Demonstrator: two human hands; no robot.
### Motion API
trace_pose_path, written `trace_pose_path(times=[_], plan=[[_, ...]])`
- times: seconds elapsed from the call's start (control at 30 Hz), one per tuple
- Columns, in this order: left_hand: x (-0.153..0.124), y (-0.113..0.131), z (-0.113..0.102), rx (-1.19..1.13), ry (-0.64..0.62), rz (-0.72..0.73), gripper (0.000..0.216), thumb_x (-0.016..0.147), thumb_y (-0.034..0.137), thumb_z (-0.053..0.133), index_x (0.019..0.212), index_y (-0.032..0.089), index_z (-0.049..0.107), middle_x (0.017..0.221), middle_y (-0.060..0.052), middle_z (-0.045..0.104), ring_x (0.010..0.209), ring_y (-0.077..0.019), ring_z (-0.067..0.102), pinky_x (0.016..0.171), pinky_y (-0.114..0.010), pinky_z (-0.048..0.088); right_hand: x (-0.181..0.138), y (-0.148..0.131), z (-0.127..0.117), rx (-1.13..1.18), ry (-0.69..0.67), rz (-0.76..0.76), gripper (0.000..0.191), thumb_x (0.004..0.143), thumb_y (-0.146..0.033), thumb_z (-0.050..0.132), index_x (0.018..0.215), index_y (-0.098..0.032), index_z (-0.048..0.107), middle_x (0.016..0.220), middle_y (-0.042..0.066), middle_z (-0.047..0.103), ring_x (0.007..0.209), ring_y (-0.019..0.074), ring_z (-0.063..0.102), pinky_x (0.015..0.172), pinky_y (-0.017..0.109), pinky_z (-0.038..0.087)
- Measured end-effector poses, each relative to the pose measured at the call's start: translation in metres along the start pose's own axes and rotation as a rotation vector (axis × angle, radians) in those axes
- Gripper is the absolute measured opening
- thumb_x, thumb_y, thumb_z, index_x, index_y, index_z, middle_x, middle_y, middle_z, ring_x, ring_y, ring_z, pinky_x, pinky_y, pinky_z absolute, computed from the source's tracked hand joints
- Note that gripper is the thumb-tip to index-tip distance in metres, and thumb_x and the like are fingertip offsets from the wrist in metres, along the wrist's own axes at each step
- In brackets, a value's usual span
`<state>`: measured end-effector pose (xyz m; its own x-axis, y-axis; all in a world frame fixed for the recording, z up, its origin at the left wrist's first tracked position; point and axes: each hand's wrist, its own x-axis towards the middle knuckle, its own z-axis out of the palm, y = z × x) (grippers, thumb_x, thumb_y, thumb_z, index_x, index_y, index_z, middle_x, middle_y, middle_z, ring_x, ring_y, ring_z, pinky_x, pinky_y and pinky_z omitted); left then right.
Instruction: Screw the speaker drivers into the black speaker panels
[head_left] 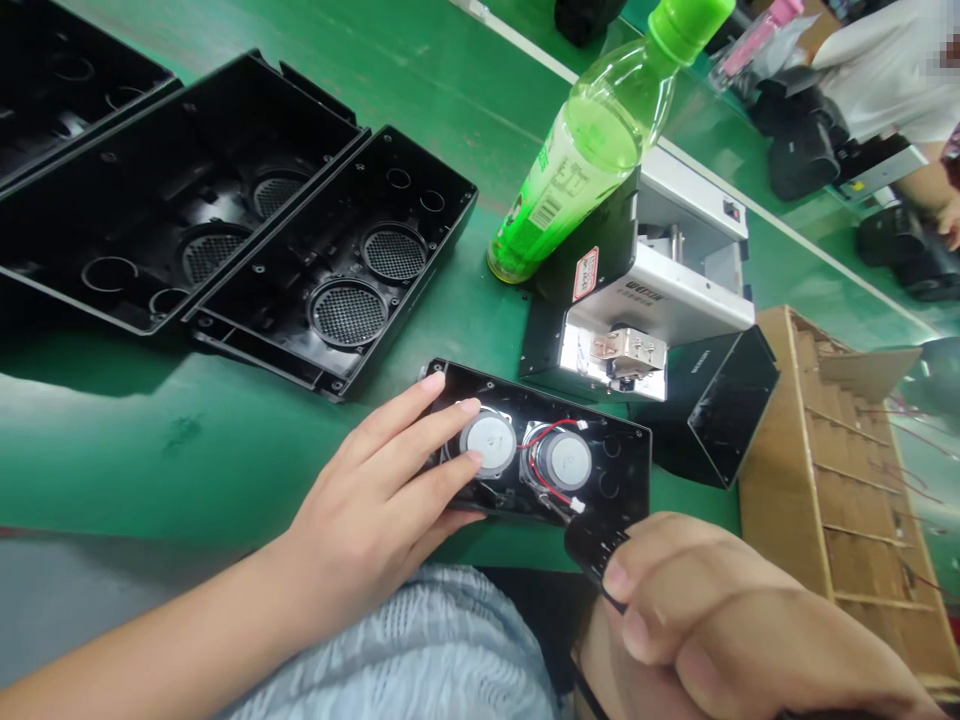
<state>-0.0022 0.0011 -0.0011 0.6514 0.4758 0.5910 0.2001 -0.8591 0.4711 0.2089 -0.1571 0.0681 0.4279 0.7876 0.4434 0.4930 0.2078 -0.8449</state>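
Note:
A black plastic speaker housing (626, 440) lies in front of me, with two round speaker drivers, a left one (491, 443) and a right one (568, 461), set in it. Red and black wires with white plugs (577, 505) run from the drivers. My left hand (375, 470) steadies the housing's left end, fingers spread over the left driver and rim, thumb along the near side. Closed around a black electric screwdriver (595, 550) is my right hand (720, 600). Its bit points at the near lower edge of the right driver; the exact tip contact is hard to see.
Larger open black housings with grilles (394, 250) stand to the left. Beyond my work are a green-capped bottle (570, 150), a screw feeder machine (660, 300) and a black box (712, 400). A divided cardboard box (795, 470) is at right. Another person (885, 70) sits across.

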Motion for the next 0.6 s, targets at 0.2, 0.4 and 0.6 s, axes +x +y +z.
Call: trace_pose_path(times=[0.2,0.4,0.6], plan=[[0.0,0.0,0.0,-0.009,0.0,0.0,0.03,0.097,0.022,0.087,0.121,0.009,0.076,0.151,-0.023,0.071,0.162,-0.0391,0.049,0.131,-0.058,0.051,0.0,0.012,-0.019,0.042,-0.069,-0.097,0.034,0.107,-0.055,0.058,0.085,-0.031,0.067,0.064,0.001,0.064,0.056,0.0235,0.065,0.07,0.045,0.066],[-0.001,-0.001,0.0,-0.001,0.002,0.005,0.03,0.097,0.023,0.087,0.122,0.01,0.076,0.151,-0.023,0.071,0.162,-0.039,0.049,0.131,-0.058,0.052,0.002,0.008,-0.023,0.036,-0.098,-0.022,0.044,0.11,-0.049,0.042,0.081,-0.029,0.068,0.066,0.005,0.065,0.067,0.0282,0.07,0.075,0.051,0.066],[-0.002,0.001,-0.001,0.013,-0.012,0.004,0.031,0.097,0.022,0.086,0.124,0.013,0.073,0.151,-0.021,0.071,0.163,-0.0385,0.049,0.128,-0.06,0.054,0.017,-0.019,0.006,-0.041,-0.002,0.06,0.064,0.115,-0.053,0.03,0.064,-0.03,0.061,0.047,0.001,0.048,0.048,0.0231,0.055,0.057,0.045,0.06]])
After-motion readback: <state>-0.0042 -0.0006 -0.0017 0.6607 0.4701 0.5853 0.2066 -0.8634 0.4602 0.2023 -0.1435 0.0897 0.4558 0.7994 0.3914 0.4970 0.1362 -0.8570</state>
